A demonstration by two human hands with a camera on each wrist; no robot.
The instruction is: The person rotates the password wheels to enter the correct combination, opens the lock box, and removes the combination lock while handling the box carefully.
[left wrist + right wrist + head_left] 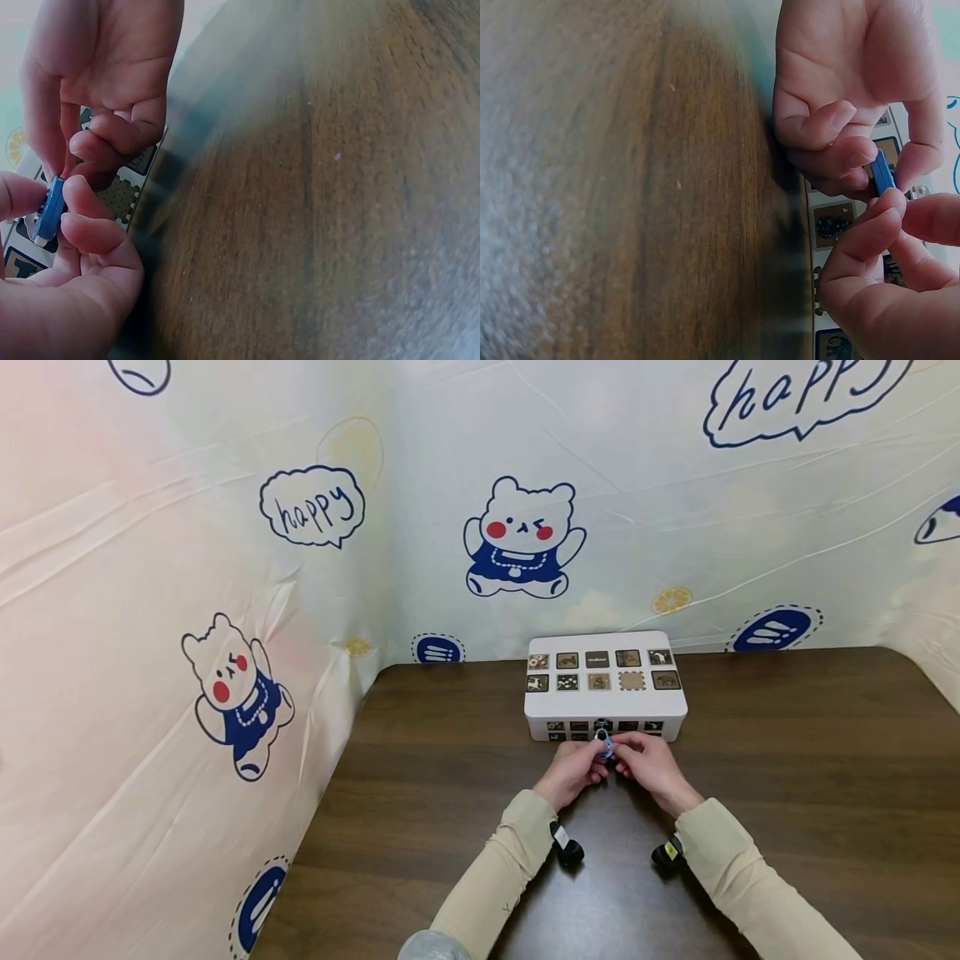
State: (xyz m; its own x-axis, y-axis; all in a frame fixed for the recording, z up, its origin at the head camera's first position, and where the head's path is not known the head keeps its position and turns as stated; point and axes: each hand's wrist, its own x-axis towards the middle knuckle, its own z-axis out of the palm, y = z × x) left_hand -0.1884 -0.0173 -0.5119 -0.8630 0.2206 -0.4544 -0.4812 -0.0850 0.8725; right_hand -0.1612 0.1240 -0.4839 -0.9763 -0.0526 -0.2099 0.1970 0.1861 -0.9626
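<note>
A small blue padlock (606, 750) is at the front of a white box (602, 703), its loop overlapping the metal clasp (603, 724) in the head view. My left hand (572, 772) pinches the padlock between thumb and fingers from the left. From the right, my right hand (656, 768) pinches its other end, fingertips close to those of the left. The left wrist view shows the blue body (51, 210) edge-on between both sets of fingers. In the right wrist view a blue side (883, 172) shows, partly hidden by fingertips.
The box bears rows of dark and tan square pictures and stands near the back edge of a brown wooden table (435, 793). Behind and at the left hangs a pale cloth (420, 527) printed with bears. Small black cameras (568, 852) are strapped to both wrists.
</note>
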